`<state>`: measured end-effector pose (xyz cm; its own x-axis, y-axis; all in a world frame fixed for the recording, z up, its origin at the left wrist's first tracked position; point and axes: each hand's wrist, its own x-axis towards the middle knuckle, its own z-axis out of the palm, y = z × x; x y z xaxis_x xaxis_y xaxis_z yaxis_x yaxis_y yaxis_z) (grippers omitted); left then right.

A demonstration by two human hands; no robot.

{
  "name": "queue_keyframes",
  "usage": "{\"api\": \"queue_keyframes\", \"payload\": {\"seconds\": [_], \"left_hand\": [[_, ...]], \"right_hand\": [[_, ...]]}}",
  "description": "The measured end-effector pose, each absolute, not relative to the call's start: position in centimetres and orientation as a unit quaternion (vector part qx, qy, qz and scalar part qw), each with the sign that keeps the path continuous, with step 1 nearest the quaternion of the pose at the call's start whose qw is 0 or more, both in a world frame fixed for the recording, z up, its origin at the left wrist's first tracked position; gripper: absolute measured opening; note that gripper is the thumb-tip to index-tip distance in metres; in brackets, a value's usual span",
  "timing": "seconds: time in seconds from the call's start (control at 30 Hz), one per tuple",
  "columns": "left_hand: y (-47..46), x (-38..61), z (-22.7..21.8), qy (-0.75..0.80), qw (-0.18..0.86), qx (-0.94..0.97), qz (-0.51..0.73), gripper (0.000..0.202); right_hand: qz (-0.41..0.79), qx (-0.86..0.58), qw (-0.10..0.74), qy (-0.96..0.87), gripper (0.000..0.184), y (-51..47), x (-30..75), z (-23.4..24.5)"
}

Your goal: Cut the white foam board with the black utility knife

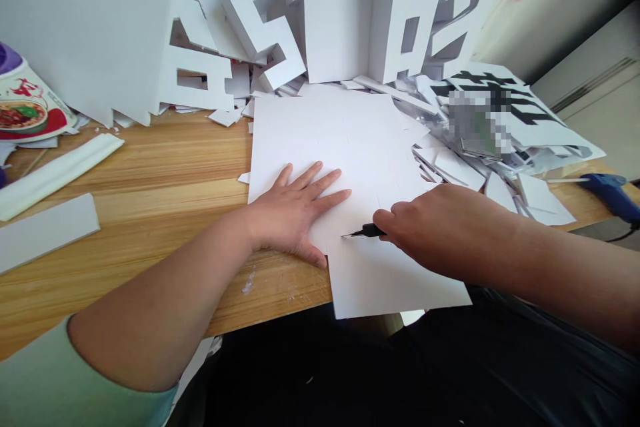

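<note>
A white foam board sheet (310, 127) lies on the wooden table, one part of it reaching past the front edge. Fine lines show on its surface. My left hand (300, 213) presses flat on the sheet with fingers spread, the thumb near its lower left edge. In my right hand (430, 227) is a craft knife (370, 230), its dark front end and thin blade pointing left. The blade tip meets the sheet just right of my left thumb, or hovers very close; I cannot tell which. My right fingers hide the knife's rear part.
Cut white letter-like shapes (265, 20) and panels stand along the back. Scraps (450, 167) and a black-patterned sheet (520, 107) lie at right, near a blue glue gun (610, 193). White strips (55, 230) and an instant-noodle tub (30, 103) are at left on the wooden table (190, 160).
</note>
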<state>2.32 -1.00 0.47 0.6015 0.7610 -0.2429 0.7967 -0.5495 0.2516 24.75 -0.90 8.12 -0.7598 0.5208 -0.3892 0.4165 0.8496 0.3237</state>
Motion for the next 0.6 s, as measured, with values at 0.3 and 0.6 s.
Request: {"api": "queue_keyframes", "payload": {"seconds": [0.3,0.6], "left_hand": [[-0.9,2.3,0.4,0.443,0.164,0.88,-0.05,0.111],[-1.0,2.4,0.7,0.448,0.157,0.878,-0.069,0.112]], "right_hand": [[0.108,0.271,0.246,0.924,0.01,-0.6,25.6,8.1],[0.096,0.279,0.278,0.914,0.018,-0.5,25.9,8.7]]}}
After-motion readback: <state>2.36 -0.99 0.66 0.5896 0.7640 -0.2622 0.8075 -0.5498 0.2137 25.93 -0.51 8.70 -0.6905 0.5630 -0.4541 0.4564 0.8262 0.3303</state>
